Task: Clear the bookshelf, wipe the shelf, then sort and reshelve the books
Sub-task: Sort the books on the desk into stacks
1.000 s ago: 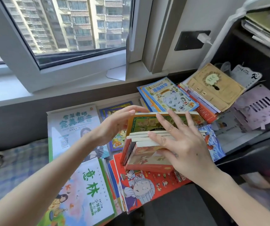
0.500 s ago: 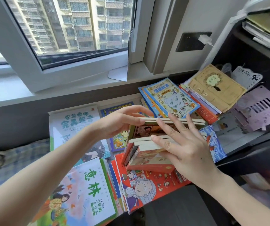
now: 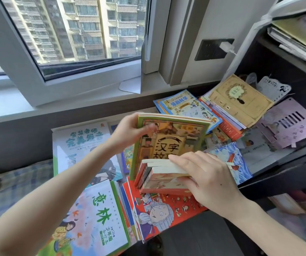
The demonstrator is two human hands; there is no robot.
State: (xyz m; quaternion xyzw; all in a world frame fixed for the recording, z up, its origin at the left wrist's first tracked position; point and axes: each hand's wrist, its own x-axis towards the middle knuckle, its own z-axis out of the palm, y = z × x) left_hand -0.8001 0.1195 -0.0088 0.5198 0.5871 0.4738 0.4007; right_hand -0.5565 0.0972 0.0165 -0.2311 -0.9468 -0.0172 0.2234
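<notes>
A small stack of books (image 3: 164,177) stands on its edge in the middle of a spread of picture books. My left hand (image 3: 130,130) grips the top corner of the green-bordered book (image 3: 170,139) at the back of the stack, tilting it upright so its cover shows. My right hand (image 3: 204,178) holds the smaller red-edged books in front, fingers laid over their top edges and thumb down the near side. Under them lies a red cartoon book (image 3: 159,211).
Large white-and-green magazines (image 3: 100,215) lie at the left. A blue comic book (image 3: 183,104), a tan book (image 3: 239,100) and a pink perforated panel (image 3: 289,122) lie on the dark shelf (image 3: 278,174) at right. Papers fill the shelf above (image 3: 300,37). A window sill (image 3: 6,104) runs behind.
My left hand has lifted the green-bordered book from nearly flat to upright, so its front cover now faces me. My right hand stays on the smaller books.
</notes>
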